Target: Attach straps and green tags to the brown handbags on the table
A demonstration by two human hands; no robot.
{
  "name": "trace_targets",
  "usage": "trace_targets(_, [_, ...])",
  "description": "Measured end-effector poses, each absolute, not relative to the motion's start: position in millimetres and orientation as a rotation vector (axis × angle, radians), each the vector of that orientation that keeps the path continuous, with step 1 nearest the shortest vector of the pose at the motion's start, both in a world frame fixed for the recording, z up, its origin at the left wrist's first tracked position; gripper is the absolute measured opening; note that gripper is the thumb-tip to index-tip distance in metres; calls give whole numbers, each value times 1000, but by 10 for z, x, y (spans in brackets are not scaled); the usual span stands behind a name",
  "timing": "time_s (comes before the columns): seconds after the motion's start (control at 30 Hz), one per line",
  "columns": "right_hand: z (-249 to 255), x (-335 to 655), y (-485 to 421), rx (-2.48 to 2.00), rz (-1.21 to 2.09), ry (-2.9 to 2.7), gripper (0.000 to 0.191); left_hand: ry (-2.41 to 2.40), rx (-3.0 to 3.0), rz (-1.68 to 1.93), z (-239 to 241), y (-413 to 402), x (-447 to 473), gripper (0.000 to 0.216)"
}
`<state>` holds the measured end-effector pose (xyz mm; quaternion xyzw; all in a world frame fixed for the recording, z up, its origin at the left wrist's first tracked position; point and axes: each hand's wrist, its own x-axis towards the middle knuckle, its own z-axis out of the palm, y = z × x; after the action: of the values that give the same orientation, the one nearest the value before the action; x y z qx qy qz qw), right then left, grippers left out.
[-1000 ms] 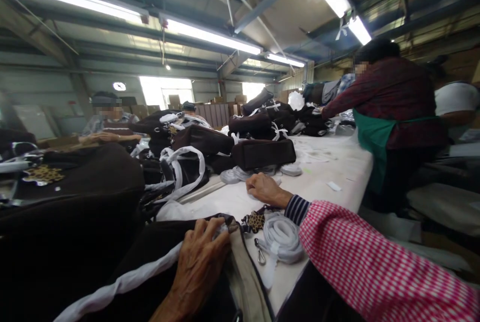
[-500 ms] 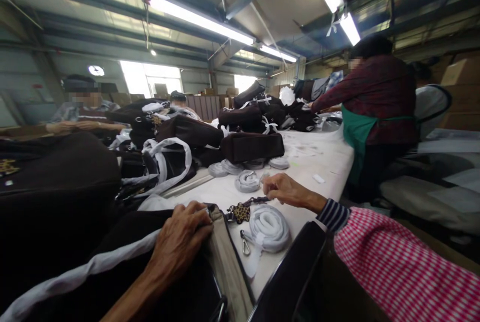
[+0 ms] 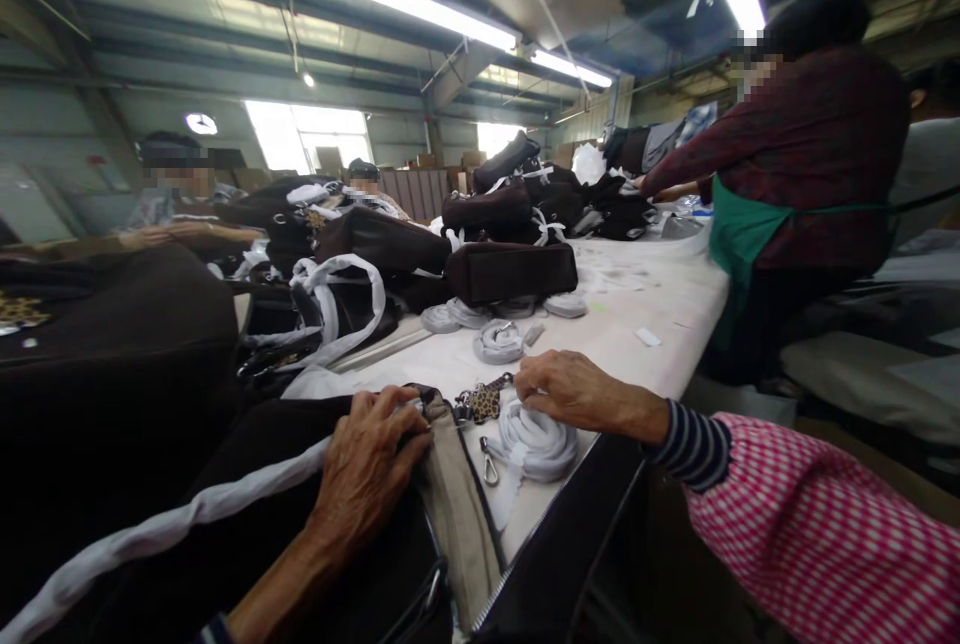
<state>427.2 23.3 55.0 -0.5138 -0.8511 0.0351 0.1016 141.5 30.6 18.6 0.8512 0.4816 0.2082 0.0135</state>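
My left hand (image 3: 375, 459) is closed over the upper edge of a dark bag (image 3: 262, 484), beside its beige lining (image 3: 457, 504) and open zipper. A bit of white shows under its fingertips. My right hand (image 3: 574, 392) is pinched at the end of the short dark strap of a leopard-print charm (image 3: 482, 404); its fingertips partly hide the contact. Just below that hand lies a coiled, white-wrapped strap (image 3: 538, 444). A metal snap hook (image 3: 490, 464) rests on the table to the left of the coil.
More wrapped coils (image 3: 498, 342) lie on the white table (image 3: 637, 289). Dark bags (image 3: 510, 271) are piled beyond, and a large one (image 3: 112, 374) stands at left. A person in a green apron (image 3: 750, 234) works at right; two others sit across the table.
My right hand has moved slightly left and down, toward the charm and coil. The charm's strap now slants up to its fingertips. My left hand stays on the bag edge. The view has shifted slightly.
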Motion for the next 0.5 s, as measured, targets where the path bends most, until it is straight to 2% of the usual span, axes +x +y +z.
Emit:
trace_targets(0.3, [665, 4045, 232, -1435, 65, -2552, 15, 1489, 2647, 659, 172, 290, 1404, 12])
trace_targets(0.5, [477, 3697, 359, -1445, 59, -2686, 18, 1499, 2625, 643, 196, 282, 1407, 14])
